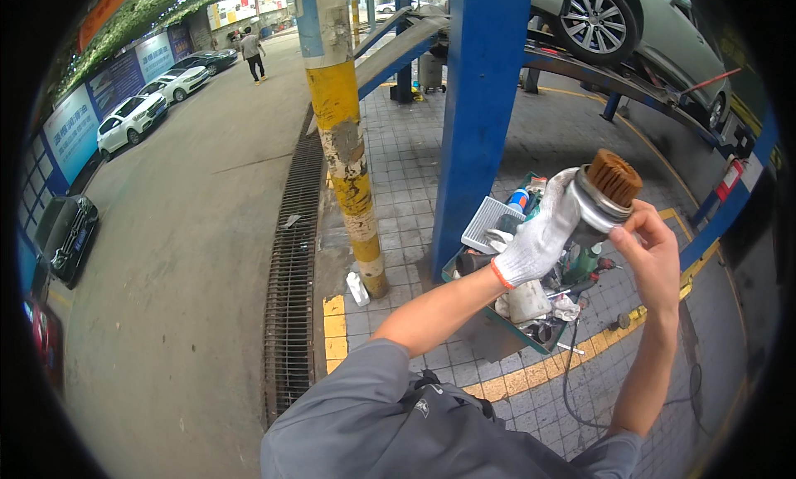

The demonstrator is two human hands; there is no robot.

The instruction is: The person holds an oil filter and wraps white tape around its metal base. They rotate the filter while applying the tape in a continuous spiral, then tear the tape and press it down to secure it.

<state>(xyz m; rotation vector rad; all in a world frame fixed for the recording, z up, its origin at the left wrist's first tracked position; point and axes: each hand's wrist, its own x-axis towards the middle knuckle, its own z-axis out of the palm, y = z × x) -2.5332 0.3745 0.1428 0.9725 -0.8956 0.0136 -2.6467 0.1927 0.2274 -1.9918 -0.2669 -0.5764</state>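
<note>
My left hand point(543, 234), in a white knit glove, is wrapped round a dark cylindrical oil filter housing cap point(590, 209) with a shiny metallic band. A brown pleated filter element point(614, 177) sticks up out of its top end, tilted to the right. My bare right hand point(651, 251) pinches the lower right edge of the cap between thumb and fingers. Whether something thin is also between those fingertips, I cannot make out. Both hands are above a cluttered green-rimmed tool cart point(531, 340).
On the cart lie a white pleated panel filter point(491, 222), a pale container point(529, 301), bottles and rags. A blue lift post point(479, 122) and a yellow-painted pole point(342, 139) stand close by. A car point(601, 23) sits raised on a lift. A floor grate point(290, 280) runs along the left; a person point(251, 54) is far off.
</note>
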